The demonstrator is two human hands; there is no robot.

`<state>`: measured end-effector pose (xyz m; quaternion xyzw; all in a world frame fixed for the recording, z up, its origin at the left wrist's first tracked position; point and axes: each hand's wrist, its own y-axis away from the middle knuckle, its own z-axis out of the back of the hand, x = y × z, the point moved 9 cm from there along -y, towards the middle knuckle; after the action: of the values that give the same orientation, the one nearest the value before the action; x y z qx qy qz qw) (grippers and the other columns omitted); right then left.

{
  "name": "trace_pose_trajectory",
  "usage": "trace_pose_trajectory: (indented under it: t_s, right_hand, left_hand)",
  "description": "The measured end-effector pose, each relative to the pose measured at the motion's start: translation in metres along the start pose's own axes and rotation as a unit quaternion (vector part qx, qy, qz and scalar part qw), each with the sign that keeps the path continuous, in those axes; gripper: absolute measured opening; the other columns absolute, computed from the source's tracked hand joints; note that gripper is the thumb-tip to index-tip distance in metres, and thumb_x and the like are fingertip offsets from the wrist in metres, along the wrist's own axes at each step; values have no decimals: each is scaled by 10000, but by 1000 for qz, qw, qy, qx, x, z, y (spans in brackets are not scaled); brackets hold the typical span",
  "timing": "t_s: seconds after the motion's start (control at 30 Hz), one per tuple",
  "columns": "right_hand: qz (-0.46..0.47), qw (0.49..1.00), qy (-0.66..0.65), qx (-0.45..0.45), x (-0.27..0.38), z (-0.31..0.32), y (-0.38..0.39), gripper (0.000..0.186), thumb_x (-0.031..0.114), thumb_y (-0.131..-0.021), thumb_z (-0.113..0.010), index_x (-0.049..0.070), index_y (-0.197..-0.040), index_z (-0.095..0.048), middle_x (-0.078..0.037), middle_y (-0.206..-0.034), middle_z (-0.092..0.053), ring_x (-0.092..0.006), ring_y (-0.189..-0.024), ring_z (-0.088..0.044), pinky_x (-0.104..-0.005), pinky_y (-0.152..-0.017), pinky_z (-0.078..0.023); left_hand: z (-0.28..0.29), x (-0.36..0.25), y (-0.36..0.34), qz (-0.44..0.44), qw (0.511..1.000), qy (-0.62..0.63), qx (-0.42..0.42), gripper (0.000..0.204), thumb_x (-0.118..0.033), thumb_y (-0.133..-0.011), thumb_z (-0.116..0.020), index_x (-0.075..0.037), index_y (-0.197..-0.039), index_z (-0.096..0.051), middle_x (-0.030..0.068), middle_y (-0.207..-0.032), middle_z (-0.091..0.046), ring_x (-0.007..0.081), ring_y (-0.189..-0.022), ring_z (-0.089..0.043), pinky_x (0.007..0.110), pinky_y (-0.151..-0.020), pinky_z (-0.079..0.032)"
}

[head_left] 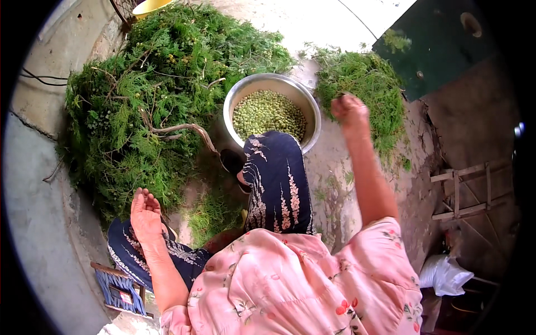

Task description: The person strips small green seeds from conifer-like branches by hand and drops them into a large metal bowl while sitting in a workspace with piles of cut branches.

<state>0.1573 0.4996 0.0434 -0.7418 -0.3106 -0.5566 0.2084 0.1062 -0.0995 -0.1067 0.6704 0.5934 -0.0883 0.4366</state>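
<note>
My left hand (pixel 147 215) is raised above my left knee, palm up with fingers loosely bent and nothing visible in it. Nearest to it is a big heap of green conifer branches (pixel 134 134), with feathery sprigs and bare brown stems. My right hand (pixel 350 111) is closed above the near left part of a smaller pile of green sprigs (pixel 368 84); what its fingers hold, if anything, cannot be made out. Between the two piles stands a metal basin (pixel 230 106), part filled with small round green cones (pixel 268 113).
My patterned dark trouser leg (pixel 279 184) reaches the basin's near rim. A yellow bowl (pixel 149 6) sits behind the heap. At right are a wooden frame (pixel 469 192) and a white plastic bag (pixel 445 274). A curved concrete wall (pixel 39 190) borders the left. A woven stool (pixel 120 290) stands near left.
</note>
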Motion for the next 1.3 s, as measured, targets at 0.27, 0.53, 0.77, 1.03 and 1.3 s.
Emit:
trace_pose_trajectory:
  t_s: [0.27, 0.53, 0.77, 1.03, 1.3]
  right_hand:
    - [-85, 981, -9, 176, -97, -180, 106, 142, 81, -799, -581, -5, -912, -576, -57, -724, -579, -156, -625, -575, -274, -554, -470]
    - [-333, 916, 35, 222, -246, -235, 177, 145, 109, -827, -554, 4, -925, -574, -73, -773, -596, -174, -634, -590, -295, -567, -491]
    - [-440, 844, 177, 251, -355, -244, 212, 84, 92, -843, -525, 41, -887, -575, -60, -739, -584, -176, -611, -576, -296, -532, -474]
    - [-309, 913, 90, 250, -332, -361, 133, 200, 64, -855, -483, 54, -1054, -495, -63, -895, -551, -207, -733, -591, -330, -577, -481]
    - [-330, 888, 47, 318, -350, -439, 114, 176, 78, -838, -529, 71, -1013, -510, -40, -904, -551, -253, -799, -590, -389, -678, -484]
  left_hand:
    - [-31, -96, -19, -74, 990, 58, 102, 226, -52, -810, -564, 0, -1029, -544, 68, -929, -578, 119, -740, -533, 240, -618, -462]
    - [12, -156, -73, -111, 984, 138, -18, 104, -70, -802, -582, -33, -899, -593, 40, -772, -602, 128, -630, -539, 264, -588, -460]
    - [52, -189, -71, -183, 970, 127, -98, 63, -86, -809, -579, -26, -823, -567, 35, -753, -571, 115, -633, -515, 250, -574, -444]
    - [36, -193, -67, -177, 972, 106, -109, 117, -86, -837, -544, -39, -938, -580, 27, -791, -567, 110, -635, -505, 243, -572, -443]
    - [20, -186, -72, -150, 981, 78, -98, 125, -84, -828, -557, -39, -940, -587, 30, -793, -568, 101, -637, -508, 239, -560, -439]
